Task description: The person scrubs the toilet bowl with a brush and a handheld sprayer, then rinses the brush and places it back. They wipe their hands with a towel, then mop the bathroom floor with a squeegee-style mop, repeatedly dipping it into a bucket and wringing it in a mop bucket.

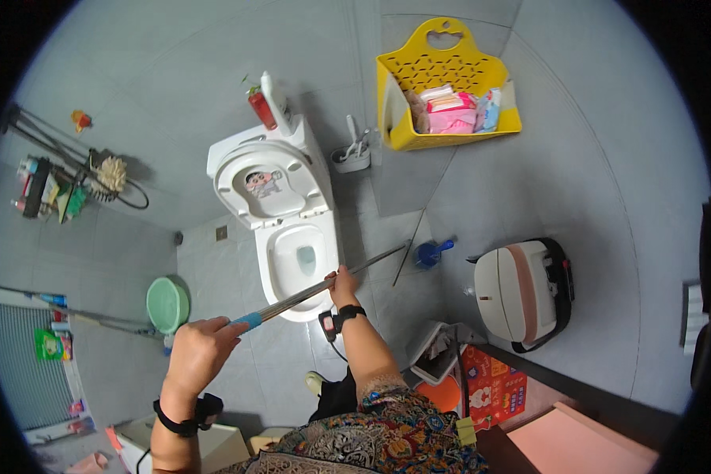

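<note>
My left hand (198, 349) is closed around the blue grip at the near end of a metal pole (299, 298). Farther up the same pole, my right hand (342, 285) holds the shaft, beside the rim of a white toilet (260, 266). The pole slants away to the right and ends at a thin, flat, dark-edged head (409, 262) on the floor tiles, near a blue plastic scoop or dipper (429, 255). The toilet's lid and seat are raised, with a cartoon sticker (263, 182) on the lid and water in the bowl. Both wrists wear black straps with small devices.
A lidless bin (435, 355) and an orange bucket (441, 393) stand at my right. A yellow basket (394, 141) with packets hangs on the wall, above a toilet brush holder (351, 160). A white and pink wall unit (509, 296) is at right, a green basin (167, 305) at left.
</note>
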Tool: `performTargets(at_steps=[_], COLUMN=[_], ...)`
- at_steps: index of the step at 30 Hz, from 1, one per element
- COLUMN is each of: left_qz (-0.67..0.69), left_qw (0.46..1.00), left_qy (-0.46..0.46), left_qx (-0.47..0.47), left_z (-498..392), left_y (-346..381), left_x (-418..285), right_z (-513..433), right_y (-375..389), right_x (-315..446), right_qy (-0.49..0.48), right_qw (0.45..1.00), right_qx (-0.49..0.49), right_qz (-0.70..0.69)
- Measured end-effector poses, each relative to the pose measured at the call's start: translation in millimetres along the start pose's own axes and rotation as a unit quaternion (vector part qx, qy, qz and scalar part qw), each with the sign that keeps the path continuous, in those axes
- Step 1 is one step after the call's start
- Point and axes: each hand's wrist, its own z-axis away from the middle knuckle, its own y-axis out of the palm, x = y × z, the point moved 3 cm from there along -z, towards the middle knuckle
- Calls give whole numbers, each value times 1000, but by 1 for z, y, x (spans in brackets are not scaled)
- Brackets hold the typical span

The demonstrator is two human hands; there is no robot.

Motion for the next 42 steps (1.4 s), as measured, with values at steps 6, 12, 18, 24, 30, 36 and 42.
performTargets(at_steps=[6, 12, 18, 24, 30, 36, 42], left_qz=[44, 108, 83, 96, 198, 188, 209], left_qw=[975, 953, 977, 975, 911, 928, 963], left_qy=[-124, -264, -191, -186, -348, -322, -117], left_qx=[178, 104, 43, -77, 97, 5, -127], left_z=[90, 133, 75, 1, 55, 60, 9], left_y=[-2, -34, -5, 29, 11, -41, -54], left_x=[-16, -19, -18, 2, -16, -28, -18], right_z=[67, 117, 24, -58, 17, 64, 40], right_y=[-44, -20, 28, 70, 40, 55, 103], right_x=[-72, -104, -69, -27, -57, -52, -10], right_qy=[81, 87, 27, 19, 79, 93, 8], right_qw=[959, 934, 953, 963, 911, 932, 964], right_qx=[-84, -58, -5, -23, -21, 11, 40], right_qz=[257, 340, 301, 267, 405, 351, 262])
